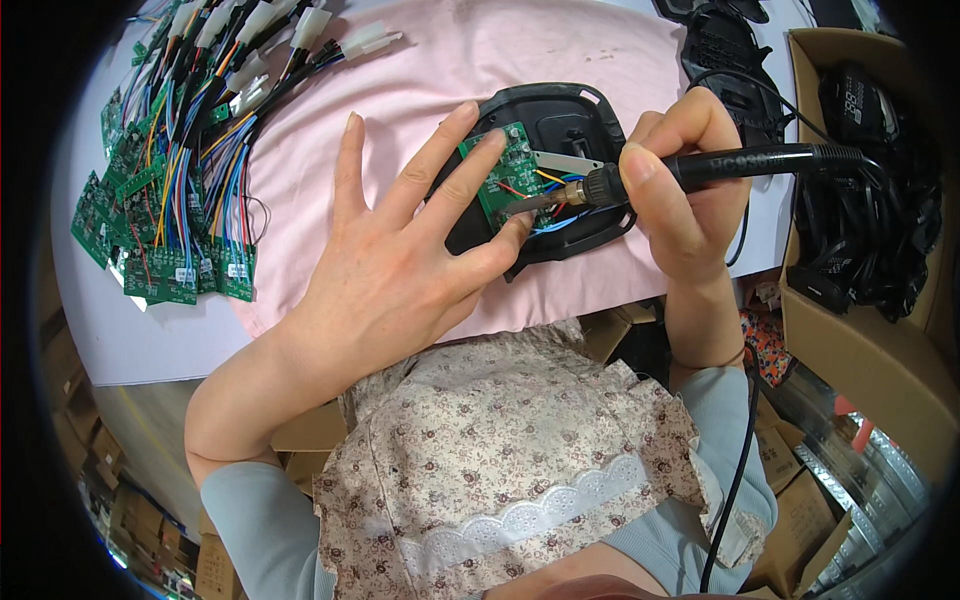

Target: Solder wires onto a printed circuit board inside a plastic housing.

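A black plastic housing [575,120] lies on the pink cloth in front of me, with a green circuit board [516,160] set in it. Yellow, blue and red wires run from the board. My left hand [405,245] rests palm down with its fingers spread, the fingertips on the board and the housing's left side; nothing is held in it. In my right hand [690,180] is a soldering iron [740,163], gripped like a pen. Its metal tip reaches down to the lower part of the board, close to my left thumb. Whether the tip touches a joint I cannot tell.
At the left lies a pile of green circuit boards [155,215] with coloured wires and white connectors [310,28]. A cardboard box [870,355] of black devices [860,200] stands at the right. More black housings [725,60] lie at the back right. The iron's cable [742,480] hangs beside my right arm.
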Demonstrator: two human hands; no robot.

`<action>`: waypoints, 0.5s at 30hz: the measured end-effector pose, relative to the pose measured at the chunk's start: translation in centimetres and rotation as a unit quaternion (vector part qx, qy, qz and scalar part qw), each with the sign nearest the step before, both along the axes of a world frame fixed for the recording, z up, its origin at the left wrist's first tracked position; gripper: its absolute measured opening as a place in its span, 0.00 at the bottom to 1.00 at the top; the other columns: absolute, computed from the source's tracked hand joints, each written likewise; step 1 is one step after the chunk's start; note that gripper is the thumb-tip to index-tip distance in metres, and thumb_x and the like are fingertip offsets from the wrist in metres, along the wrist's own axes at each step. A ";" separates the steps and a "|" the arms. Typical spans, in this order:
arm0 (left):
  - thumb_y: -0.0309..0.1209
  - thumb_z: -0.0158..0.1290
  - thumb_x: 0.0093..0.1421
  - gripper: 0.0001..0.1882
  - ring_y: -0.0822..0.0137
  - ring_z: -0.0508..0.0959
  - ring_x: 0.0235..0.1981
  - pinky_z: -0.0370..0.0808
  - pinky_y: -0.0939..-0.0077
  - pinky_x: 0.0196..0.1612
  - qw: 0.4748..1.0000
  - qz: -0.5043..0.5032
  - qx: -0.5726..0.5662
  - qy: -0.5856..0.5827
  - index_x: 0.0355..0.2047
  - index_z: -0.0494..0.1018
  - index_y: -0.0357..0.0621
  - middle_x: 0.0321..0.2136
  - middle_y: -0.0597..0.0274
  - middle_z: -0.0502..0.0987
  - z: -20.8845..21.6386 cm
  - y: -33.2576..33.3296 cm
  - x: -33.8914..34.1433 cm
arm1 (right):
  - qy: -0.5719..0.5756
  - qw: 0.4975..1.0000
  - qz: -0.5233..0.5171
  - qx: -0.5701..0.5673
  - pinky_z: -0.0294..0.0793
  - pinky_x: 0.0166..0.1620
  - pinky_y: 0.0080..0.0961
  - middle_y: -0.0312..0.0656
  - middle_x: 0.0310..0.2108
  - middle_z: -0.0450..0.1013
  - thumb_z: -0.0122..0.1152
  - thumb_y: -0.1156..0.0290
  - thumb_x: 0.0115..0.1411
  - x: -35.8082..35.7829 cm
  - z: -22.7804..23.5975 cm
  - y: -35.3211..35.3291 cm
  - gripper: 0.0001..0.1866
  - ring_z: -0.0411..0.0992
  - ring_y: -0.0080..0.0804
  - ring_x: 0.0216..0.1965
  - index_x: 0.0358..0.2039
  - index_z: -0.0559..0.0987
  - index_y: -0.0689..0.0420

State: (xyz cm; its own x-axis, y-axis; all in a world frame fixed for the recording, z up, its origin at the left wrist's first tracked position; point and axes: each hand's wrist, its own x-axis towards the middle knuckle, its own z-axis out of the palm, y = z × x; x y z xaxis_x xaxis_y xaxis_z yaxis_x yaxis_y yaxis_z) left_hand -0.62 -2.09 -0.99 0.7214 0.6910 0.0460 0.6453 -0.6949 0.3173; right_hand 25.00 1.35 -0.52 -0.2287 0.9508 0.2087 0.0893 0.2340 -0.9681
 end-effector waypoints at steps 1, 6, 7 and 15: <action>0.39 0.61 0.54 0.25 0.47 0.55 0.75 0.36 0.21 0.70 1.000 -0.001 0.000 0.000 0.55 0.78 0.68 0.72 0.51 0.60 0.0 0.0 0.0 | 0.000 1.000 0.000 0.000 0.60 0.26 0.12 0.28 0.23 0.68 0.67 0.78 0.60 0.0 0.0 0.0 0.11 0.62 0.09 0.23 0.30 0.71 0.58; 0.39 0.61 0.54 0.25 0.46 0.55 0.75 0.36 0.21 0.70 1.000 -0.001 -0.002 0.000 0.54 0.78 0.68 0.72 0.51 0.61 0.0 0.0 0.0 | 0.008 1.000 0.005 0.002 0.59 0.26 0.12 0.28 0.23 0.69 0.67 0.78 0.61 -0.1 0.1 0.0 0.11 0.62 0.09 0.23 0.30 0.71 0.58; 0.39 0.61 0.54 0.25 0.46 0.55 0.75 0.37 0.21 0.70 1.000 0.000 -0.001 -0.002 0.54 0.78 0.67 0.72 0.51 0.61 0.0 0.0 0.0 | 0.008 1.000 0.005 0.001 0.59 0.26 0.12 0.28 0.23 0.69 0.67 0.78 0.61 -0.1 0.0 0.0 0.11 0.62 0.09 0.23 0.30 0.71 0.58; 0.39 0.61 0.54 0.24 0.46 0.55 0.75 0.37 0.21 0.70 1.000 -0.002 0.002 0.000 0.54 0.78 0.68 0.72 0.51 0.61 -0.1 0.0 -0.1 | 0.002 1.000 0.009 0.003 0.59 0.26 0.12 0.28 0.23 0.69 0.67 0.77 0.61 -0.1 0.0 0.0 0.11 0.61 0.09 0.23 0.31 0.70 0.57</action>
State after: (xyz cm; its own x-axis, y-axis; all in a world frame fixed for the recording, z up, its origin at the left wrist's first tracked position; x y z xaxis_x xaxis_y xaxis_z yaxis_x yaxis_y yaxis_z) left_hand -0.69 -2.05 -1.08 0.7235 0.6885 0.0497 0.6430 -0.6983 0.3145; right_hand 24.93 1.34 -0.51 -0.2453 0.9453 0.2152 0.0805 0.2411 -0.9672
